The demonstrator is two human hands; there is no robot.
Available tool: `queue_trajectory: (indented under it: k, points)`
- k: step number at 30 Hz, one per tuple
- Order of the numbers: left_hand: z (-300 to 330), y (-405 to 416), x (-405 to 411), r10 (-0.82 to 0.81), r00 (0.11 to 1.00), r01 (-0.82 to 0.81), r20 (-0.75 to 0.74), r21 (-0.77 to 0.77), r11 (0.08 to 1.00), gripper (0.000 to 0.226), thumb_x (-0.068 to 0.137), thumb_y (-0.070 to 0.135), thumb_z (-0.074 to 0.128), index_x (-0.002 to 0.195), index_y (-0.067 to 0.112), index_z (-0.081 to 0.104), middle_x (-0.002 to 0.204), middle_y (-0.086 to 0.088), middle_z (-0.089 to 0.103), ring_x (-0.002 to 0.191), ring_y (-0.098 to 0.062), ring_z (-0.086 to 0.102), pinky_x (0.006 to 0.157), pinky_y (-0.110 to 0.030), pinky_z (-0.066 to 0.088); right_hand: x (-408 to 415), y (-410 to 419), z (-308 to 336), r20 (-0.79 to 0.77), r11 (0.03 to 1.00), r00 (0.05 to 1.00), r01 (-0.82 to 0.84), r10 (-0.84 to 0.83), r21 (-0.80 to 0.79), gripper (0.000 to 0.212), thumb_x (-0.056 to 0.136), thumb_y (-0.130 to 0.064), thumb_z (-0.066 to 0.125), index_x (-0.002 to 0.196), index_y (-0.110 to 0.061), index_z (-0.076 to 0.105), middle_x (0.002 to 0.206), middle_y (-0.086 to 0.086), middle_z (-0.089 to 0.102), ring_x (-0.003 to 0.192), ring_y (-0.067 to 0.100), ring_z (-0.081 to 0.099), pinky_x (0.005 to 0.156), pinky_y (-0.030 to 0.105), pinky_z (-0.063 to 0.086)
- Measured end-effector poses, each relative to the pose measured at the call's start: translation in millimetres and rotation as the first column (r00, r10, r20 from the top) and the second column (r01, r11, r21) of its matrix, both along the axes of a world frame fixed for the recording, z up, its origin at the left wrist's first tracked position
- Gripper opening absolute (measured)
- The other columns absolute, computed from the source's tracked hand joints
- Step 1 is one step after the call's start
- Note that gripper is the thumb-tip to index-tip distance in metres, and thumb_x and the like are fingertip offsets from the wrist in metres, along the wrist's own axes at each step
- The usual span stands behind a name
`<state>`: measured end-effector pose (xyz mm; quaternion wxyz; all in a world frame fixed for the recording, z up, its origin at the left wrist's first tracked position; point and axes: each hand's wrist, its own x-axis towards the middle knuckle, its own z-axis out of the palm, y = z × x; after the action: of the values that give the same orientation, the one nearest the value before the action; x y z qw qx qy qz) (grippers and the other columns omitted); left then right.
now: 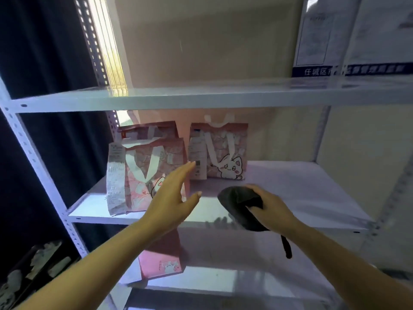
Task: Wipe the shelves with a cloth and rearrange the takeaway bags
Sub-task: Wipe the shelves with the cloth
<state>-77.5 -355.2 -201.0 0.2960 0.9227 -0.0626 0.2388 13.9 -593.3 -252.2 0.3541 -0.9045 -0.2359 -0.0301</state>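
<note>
Partly hidden, a third pink bag (148,130) peeks out behind the front left bag (145,173), and another pink bag (159,262) on the lower shelf (223,265) is half covered by the left forearm; the wall notices (348,34) at top right are blurred and cut off; white metal shelving stands against a beige wall, dark curtain to the left; on the middle shelf (301,193) a cat-print bag (223,151) stands upright near the back; the left hand (172,198) reaches flat, fingers straight, beside the front bag; the right hand (268,206) clutches a dark cloth (241,204) over the shelf's front edge.
</note>
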Motion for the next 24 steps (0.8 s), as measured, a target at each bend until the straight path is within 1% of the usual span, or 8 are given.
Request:
queue_trajectory:
  k: [4,7,11,13,16,18,21,24]
  points:
    - [66.5,-22.0,19.0,-0.107,0.977,0.091,0.182,0.094,0.991,0.066,0.089,0.023,0.065,0.144,0.034,0.030,0.143,0.013,0.036,0.132,-0.005,0.029,0.111,-0.030,0.028,-21.1,-31.7,72.4,0.052,0.963,0.998,0.011,-0.026,0.270,0.031,0.091,-0.020,0.058,0.112,-0.043,0.056,0.100,-0.022,0.066,0.091,-0.003,0.061,0.079,0.021,0.050]
    - [108.5,-33.7,39.8,-0.163,0.944,0.122,0.286,0.155,0.980,0.062,0.089,0.029,0.063,0.143,0.034,0.032,0.144,0.016,0.034,0.131,0.000,0.026,0.111,-0.029,0.025,-35.2,-50.9,119.1,0.085,0.916,0.994,0.030,-0.070,0.400,0.031,0.090,-0.020,0.060,0.111,-0.043,0.058,0.097,-0.019,0.068,0.090,-0.002,0.063,0.078,0.023,0.052]
    - [145.2,-38.5,72.4,-0.195,0.928,0.144,0.317,0.177,0.974,0.061,0.088,0.045,0.056,0.143,0.026,0.039,0.148,0.008,0.035,0.137,-0.010,0.028,0.108,-0.023,0.018,-43.1,-76.9,162.1,0.096,0.818,0.969,0.136,-0.227,0.559,0.028,0.090,-0.017,0.061,0.106,-0.040,0.061,0.092,-0.015,0.068,0.088,0.005,0.064,0.075,0.026,0.049]
    - [159.5,-39.2,90.3,-0.206,0.921,0.143,0.330,0.207,0.968,0.060,0.088,0.044,0.055,0.143,0.025,0.040,0.150,0.005,0.036,0.138,-0.012,0.028,0.109,-0.023,0.018,-46.2,-88.1,183.7,0.096,0.744,0.940,0.195,-0.329,0.639,0.027,0.090,-0.015,0.062,0.105,-0.037,0.062,0.094,-0.008,0.069,0.092,0.012,0.064,0.078,0.031,0.050]
    - [180.7,-42.5,118.5,-0.217,0.917,0.141,0.335,0.236,0.961,0.056,0.094,0.038,0.055,0.143,0.021,0.037,0.151,0.002,0.035,0.140,-0.016,0.027,0.112,-0.028,0.021,-51.1,-99.8,217.7,0.176,0.659,0.872,0.199,-0.457,0.725,0.029,0.090,-0.010,0.060,0.097,-0.038,0.061,0.090,-0.010,0.067,0.085,0.003,0.064,0.071,0.025,0.046]
    - [194.4,-50.2,135.4,-0.233,0.923,0.155,0.306,0.259,0.953,0.059,0.096,0.040,0.049,0.148,0.019,0.029,0.154,0.000,0.029,0.141,-0.018,0.024,0.113,-0.031,0.020,-49.3,-106.6,235.4,0.255,0.630,0.797,0.192,-0.548,0.753,0.032,0.090,-0.009,0.060,0.094,-0.040,0.059,0.087,-0.017,0.065,0.082,-0.003,0.062,0.070,0.023,0.043]
    - [207.1,-67.7,157.8,-0.275,0.931,0.183,0.241,0.344,0.921,0.063,0.100,0.040,0.040,0.152,0.017,0.013,0.158,-0.001,0.019,0.144,-0.016,0.018,0.116,-0.031,0.011,-28.9,-109.4,252.9,0.324,0.643,0.679,0.285,-0.659,0.711,0.033,0.091,-0.015,0.059,0.113,-0.038,0.055,0.103,-0.013,0.063,0.098,0.011,0.059,0.081,0.031,0.043]
    - [210.1,-87.7,173.7,-0.288,0.941,0.201,0.176,0.394,0.897,0.063,0.100,0.044,0.034,0.153,0.017,0.012,0.159,0.000,0.017,0.145,-0.018,0.016,0.119,-0.036,0.009,3.8,-106.6,254.5,0.315,0.704,0.665,0.458,-0.677,0.543,0.041,0.090,-0.022,0.059,0.129,-0.032,0.050,0.113,-0.003,0.063,0.104,0.021,0.058,0.086,0.034,0.043]
